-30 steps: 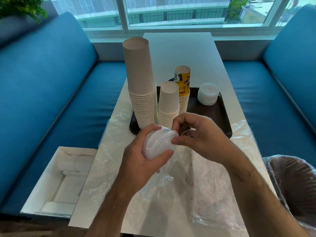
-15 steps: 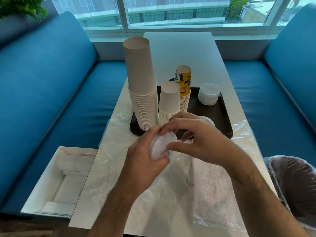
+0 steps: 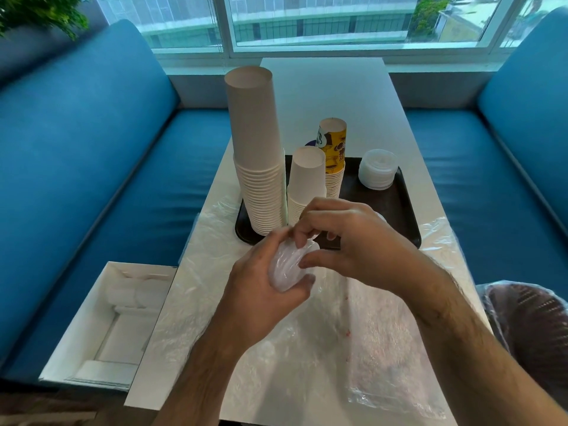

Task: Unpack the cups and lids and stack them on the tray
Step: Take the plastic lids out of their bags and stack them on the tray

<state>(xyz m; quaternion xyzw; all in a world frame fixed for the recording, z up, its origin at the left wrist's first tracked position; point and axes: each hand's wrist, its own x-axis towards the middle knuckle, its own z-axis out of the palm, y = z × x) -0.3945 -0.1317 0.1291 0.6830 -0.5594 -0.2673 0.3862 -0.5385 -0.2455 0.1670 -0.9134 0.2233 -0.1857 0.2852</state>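
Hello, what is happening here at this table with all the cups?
A person is unpacking cups and lids. The left hand grips a small stack of clear lids, and the right hand pinches at its top edge. On the dark tray stand two stacks of white cups, a printed cup stack and a pile of lids. Empty plastic wrap lies on the table.
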